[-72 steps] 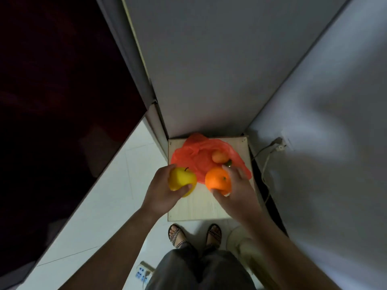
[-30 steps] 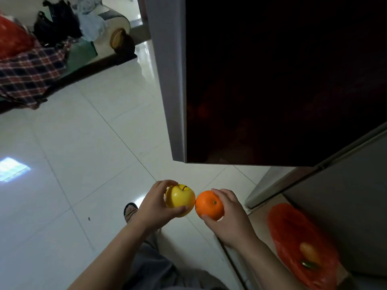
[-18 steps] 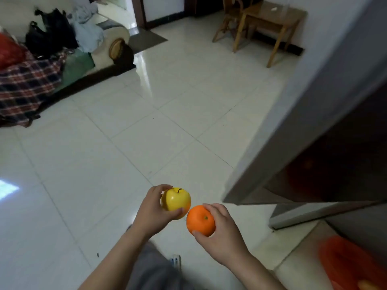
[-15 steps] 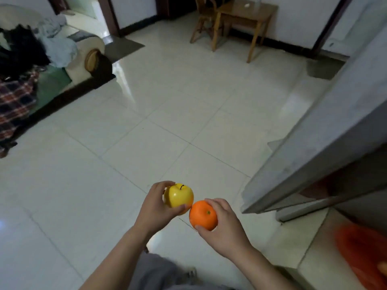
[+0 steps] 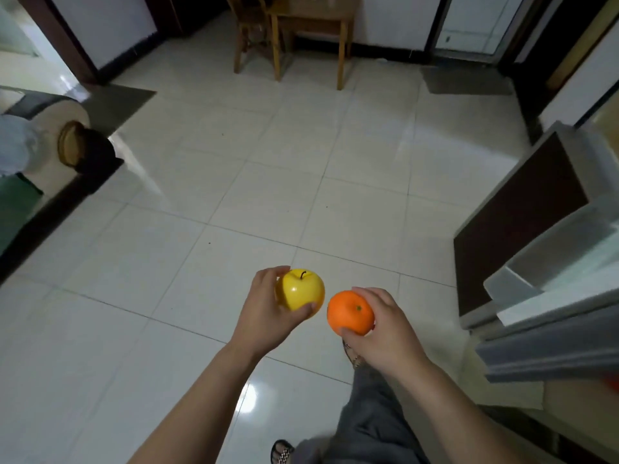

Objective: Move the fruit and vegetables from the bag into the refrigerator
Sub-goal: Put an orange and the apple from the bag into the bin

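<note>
My left hand [image 5: 264,316] grips a yellow apple [image 5: 300,289] with its stem up. Just to the right, my right hand [image 5: 388,326] holds an orange [image 5: 350,312]. Both fruits hang side by side above the tiled floor, a small gap between them. The open refrigerator door [image 5: 522,226], dark on its outer face, with white shelves [image 5: 552,276] inside, stands at the right edge. Only a sliver of the red bag [image 5: 613,383] shows at the far right, behind the door's lower edge.
Pale floor tiles [image 5: 268,182] spread ahead. A wooden table [image 5: 311,31] and chair [image 5: 251,31] stand at the far wall. A sofa arm [image 5: 63,145] with clothes on it is at the left. My trouser leg [image 5: 371,420] and sandalled foot [image 5: 281,450] are below.
I have turned away from the bag and the closed panel toward the room. The refrigerator door slid to the right edge. Both hands kept their fruit and drifted slightly apart.
</note>
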